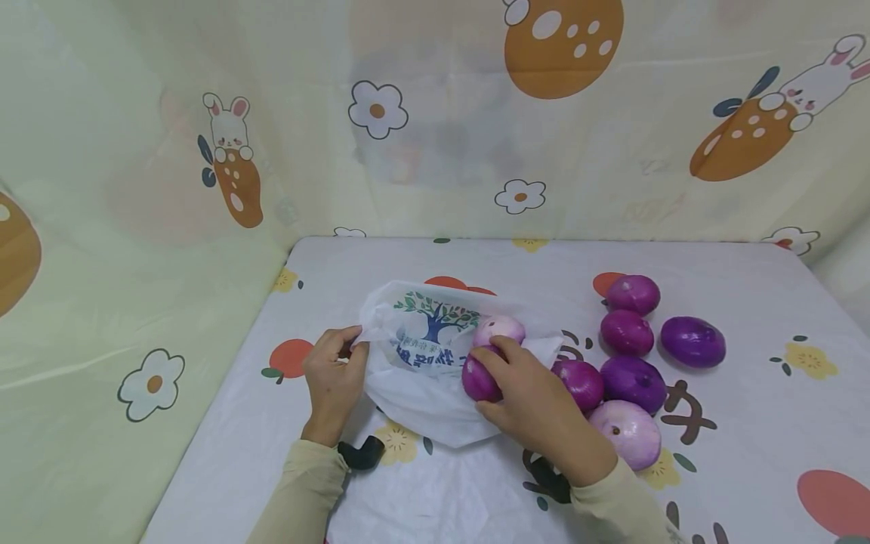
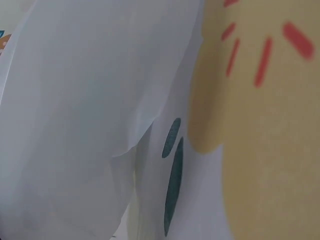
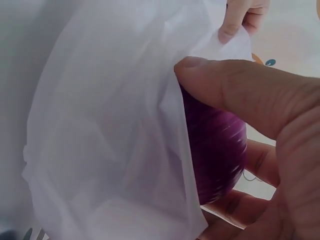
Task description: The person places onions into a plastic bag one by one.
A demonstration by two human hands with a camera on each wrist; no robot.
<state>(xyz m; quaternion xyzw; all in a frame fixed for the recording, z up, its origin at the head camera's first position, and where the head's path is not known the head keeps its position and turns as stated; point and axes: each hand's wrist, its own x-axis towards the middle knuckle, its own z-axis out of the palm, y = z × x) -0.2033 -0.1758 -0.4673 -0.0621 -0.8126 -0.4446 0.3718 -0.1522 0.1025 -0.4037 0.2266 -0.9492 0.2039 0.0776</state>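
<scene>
A white plastic bag (image 1: pixel 408 393) printed with a tree lies on the table. My left hand (image 1: pixel 336 378) pinches its left edge between thumb and fingers. My right hand (image 1: pixel 537 404) grips a red onion (image 1: pixel 481 375) at the bag's opening. In the right wrist view, bag plastic (image 3: pixel 110 125) covers part of this onion (image 3: pixel 215 150), and the right thumb (image 3: pixel 225 85) lies over its top. Just beyond the right fingers shows a paler onion (image 1: pixel 499 329); I cannot tell how far inside the bag it is. The left wrist view shows bag plastic (image 2: pixel 85 110) but no fingers.
Right of the bag, several more onions sit close together, including a dark purple one (image 1: pixel 693 342), a reddish one (image 1: pixel 627 332) and a pale one (image 1: pixel 625 434) near the right forearm. A patterned cloth (image 1: pixel 761 423) covers the table. Behind it hangs a printed curtain (image 1: pixel 442 151).
</scene>
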